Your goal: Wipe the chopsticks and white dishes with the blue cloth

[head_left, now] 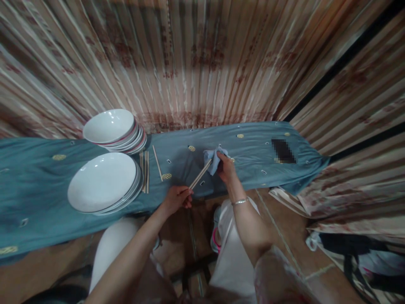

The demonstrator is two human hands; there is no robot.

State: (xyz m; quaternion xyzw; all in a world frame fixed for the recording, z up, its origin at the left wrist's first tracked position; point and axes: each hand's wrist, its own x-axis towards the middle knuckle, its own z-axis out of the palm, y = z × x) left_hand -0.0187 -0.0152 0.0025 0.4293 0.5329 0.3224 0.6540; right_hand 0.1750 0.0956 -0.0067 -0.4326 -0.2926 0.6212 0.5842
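My left hand (179, 197) is closed around the near end of a pair of chopsticks (200, 174), which slant up and to the right over the table's front edge. A light blue cloth (215, 160) is bunched in my right hand (226, 167), its fingers pinched on it. The far tips of the chopsticks meet the cloth. To the left, several chopsticks (146, 172) lie side by side on the tablecloth, and a single chopstick (157, 163) lies apart at a slant.
A stack of white plates (103, 181) stands at the left front, with a stack of white bowls (110, 128) behind it. On the blue tablecloth (177, 141) a dark pixelated rectangle (284, 151) lies at the right. Pleated curtains (196, 63) hang behind the table.
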